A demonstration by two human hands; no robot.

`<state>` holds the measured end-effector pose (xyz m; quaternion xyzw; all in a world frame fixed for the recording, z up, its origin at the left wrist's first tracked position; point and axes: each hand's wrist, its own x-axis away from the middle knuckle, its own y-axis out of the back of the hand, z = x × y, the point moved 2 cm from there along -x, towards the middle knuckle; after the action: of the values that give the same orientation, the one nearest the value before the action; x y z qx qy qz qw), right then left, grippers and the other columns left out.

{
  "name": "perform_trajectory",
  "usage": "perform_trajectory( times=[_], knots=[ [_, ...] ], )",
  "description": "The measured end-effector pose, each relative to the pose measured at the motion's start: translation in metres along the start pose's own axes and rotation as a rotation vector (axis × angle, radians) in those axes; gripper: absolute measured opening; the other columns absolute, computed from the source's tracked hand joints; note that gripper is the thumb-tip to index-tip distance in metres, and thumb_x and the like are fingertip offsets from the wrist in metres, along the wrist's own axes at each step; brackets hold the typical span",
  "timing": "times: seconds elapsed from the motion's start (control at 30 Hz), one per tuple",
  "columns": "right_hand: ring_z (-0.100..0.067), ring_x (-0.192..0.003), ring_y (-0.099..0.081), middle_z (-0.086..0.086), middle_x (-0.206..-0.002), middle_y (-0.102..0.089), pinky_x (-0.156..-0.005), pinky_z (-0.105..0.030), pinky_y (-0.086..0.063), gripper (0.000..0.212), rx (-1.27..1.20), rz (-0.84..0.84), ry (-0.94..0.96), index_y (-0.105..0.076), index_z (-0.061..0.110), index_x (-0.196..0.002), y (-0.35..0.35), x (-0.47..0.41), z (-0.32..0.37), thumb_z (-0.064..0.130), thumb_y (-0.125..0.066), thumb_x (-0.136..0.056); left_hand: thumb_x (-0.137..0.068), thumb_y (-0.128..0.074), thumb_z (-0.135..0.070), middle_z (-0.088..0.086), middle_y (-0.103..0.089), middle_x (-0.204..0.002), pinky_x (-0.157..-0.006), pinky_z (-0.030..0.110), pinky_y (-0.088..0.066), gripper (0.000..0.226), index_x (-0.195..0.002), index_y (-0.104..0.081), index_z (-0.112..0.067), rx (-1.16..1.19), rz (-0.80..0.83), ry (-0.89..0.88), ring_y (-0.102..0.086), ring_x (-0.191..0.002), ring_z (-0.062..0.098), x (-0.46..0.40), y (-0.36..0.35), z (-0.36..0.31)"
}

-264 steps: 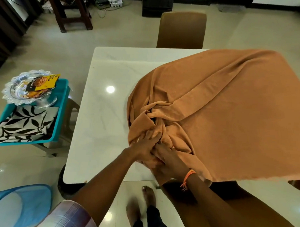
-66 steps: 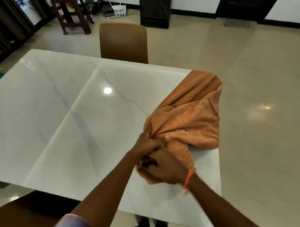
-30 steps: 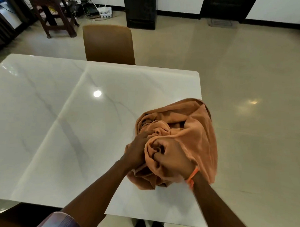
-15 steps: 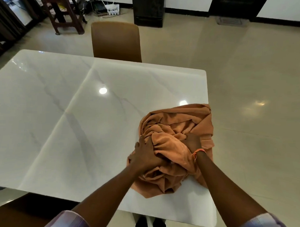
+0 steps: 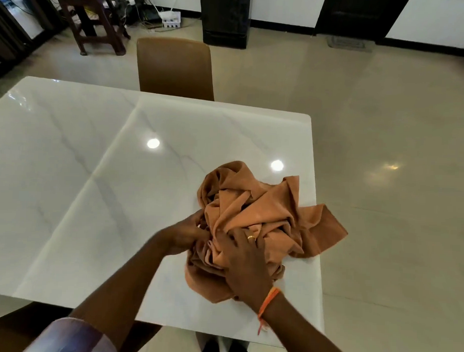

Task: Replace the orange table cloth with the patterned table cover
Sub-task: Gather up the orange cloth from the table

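The orange table cloth (image 5: 258, 211) lies bunched in a crumpled heap near the right end of the white marble table (image 5: 80, 183); one flap hangs over the right edge. My left hand (image 5: 186, 236) grips the heap's left side, fingers tucked into the folds. My right hand (image 5: 245, 258), with a ring and an orange wrist thread, lies on top of the heap with its fingers curled into the fabric. The patterned table cover is out of view.
A brown chair (image 5: 174, 68) stands at the table's far side, and another chair back (image 5: 12, 328) shows at the near left. A dark wooden stool (image 5: 91, 18), cables and a black cabinet (image 5: 226, 17) stand by the far wall. Tiled floor lies to the right.
The cloth has been gathered from a spread sheet into a tight heap near the table's right end. Since half a second ago my right hand moved from behind the heap onto its top.
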<state>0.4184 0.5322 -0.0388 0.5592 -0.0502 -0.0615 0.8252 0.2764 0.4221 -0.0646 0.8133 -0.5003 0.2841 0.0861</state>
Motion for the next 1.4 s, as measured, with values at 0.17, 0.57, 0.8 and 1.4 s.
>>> perform_trajectory(
  times=[0.17,0.57,0.8,1.4],
  knots=[
    [-0.027,-0.108,-0.059,-0.004,-0.115,-0.062,-0.095,-0.048,-0.047,0.039,0.189,-0.038,0.071,-0.058,0.025,-0.116,-0.026,0.008,0.017,0.046,-0.058,-0.083,-0.068,-0.075,-0.057,-0.010,-0.039,-0.144,-0.096,0.040,-0.053,0.100,-0.146,-0.013,-0.049,0.039,-0.184,0.067,-0.049,-0.125,0.021,0.009,-0.019,-0.021],
    [-0.035,-0.123,-0.049,-0.014,-0.138,-0.045,-0.101,-0.045,-0.044,0.097,-0.316,-0.125,-0.812,-0.036,0.020,-0.141,0.007,-0.014,-0.159,0.076,-0.063,-0.066,-0.048,-0.079,-0.069,0.000,-0.038,-0.153,-0.108,0.045,-0.042,0.124,-0.151,-0.018,-0.037,-0.211,-0.506,0.089,-0.045,-0.133,0.028,-0.015,-0.042,0.001],
    [-0.024,-0.062,-0.052,-0.014,-0.065,-0.056,-0.058,-0.037,-0.039,0.032,-0.487,-0.017,-0.639,-0.055,0.003,-0.069,-0.010,-0.026,-0.163,0.022,-0.055,-0.094,-0.046,-0.071,-0.077,0.003,-0.038,-0.153,-0.108,0.045,-0.039,0.125,-0.151,-0.021,-0.032,-0.284,-0.560,0.160,-0.043,-0.135,0.030,-0.011,-0.042,0.003],
    [-0.022,-0.080,-0.055,-0.016,-0.095,-0.057,-0.069,-0.022,-0.046,0.060,-0.483,-0.134,-0.547,-0.062,0.015,-0.090,-0.019,0.051,-0.081,0.064,-0.026,-0.091,-0.065,-0.071,-0.070,-0.010,-0.054,-0.138,-0.102,0.028,-0.046,0.076,-0.130,-0.041,-0.042,-0.212,-0.557,0.003,-0.055,-0.121,0.004,0.035,-0.048,0.030]
  ],
)
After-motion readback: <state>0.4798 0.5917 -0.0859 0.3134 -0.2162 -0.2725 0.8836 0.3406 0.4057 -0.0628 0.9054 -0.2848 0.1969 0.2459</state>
